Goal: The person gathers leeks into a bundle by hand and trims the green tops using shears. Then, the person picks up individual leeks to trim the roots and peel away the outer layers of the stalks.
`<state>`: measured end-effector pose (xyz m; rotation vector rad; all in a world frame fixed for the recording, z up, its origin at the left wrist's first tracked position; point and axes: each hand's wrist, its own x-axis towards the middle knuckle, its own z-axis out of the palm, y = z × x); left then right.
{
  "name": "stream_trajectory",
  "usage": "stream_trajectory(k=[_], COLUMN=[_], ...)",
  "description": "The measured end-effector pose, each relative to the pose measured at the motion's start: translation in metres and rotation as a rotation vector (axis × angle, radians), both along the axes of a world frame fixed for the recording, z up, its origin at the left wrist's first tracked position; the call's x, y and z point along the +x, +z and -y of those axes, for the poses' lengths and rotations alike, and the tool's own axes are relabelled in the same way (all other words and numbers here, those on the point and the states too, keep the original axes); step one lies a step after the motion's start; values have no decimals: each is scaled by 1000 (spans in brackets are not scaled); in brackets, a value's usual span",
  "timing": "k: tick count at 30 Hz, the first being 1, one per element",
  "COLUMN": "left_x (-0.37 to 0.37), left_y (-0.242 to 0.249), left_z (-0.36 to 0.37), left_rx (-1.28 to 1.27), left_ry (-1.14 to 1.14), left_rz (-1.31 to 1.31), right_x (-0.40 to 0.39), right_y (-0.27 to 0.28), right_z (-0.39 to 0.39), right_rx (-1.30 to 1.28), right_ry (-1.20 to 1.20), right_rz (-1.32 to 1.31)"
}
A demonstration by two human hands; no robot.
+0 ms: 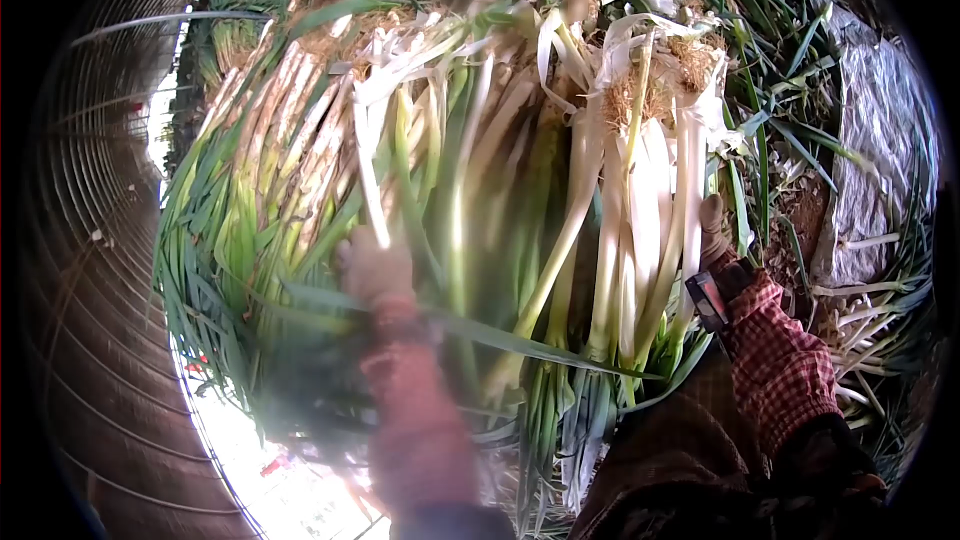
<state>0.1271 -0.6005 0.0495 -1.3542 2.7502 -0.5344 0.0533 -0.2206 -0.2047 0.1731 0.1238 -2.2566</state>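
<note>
My left hand point(378, 268), blurred by motion, is at the lower end of a white green onion stalk point(370, 175) over the pile. Its fingers look curled in around that stalk. A long green leaf point(520, 342) runs across in front of my left forearm. At the right edge of a bunch of pale stalks with roots point(650, 180), my right hand point(714, 232) rests against the outermost stalk. One finger or thumb points up there; the rest of the fingers are hidden. A dark rectangular object point(708, 302) sits at my right wrist, above a checked sleeve.
Unpeeled green onions point(295, 130) with soil on them spread along the left of the pile. Loose leaves point(780, 70) litter the ground at upper right, near a plastic sheet point(880, 130). More white stalks point(865, 330) lie at far right. A ribbed curved wall point(100, 270) bounds the left.
</note>
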Motion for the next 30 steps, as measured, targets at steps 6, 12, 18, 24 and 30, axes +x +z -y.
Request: stream_trajectory(k=[6,12,18,24,30], left_x=[-14,21,3,5,7], left_y=[6,-1,64,1,-19], left_z=[-1,47,-30,-107,-97], left_rx=[138,581,1216,1316,826], left_ry=[160,37,59,-130,-276], left_rz=[44,-245,-518,127,-30], right_x=[4,8,6,7,14], right_y=[-11,-7,-3,11,-28], right_z=[-4,0,-3,-3,-16], right_rx=[208,98,118,119,236], right_ry=[63,-17,0,-9,32], right_rz=[-92,-13,-57,11,-22])
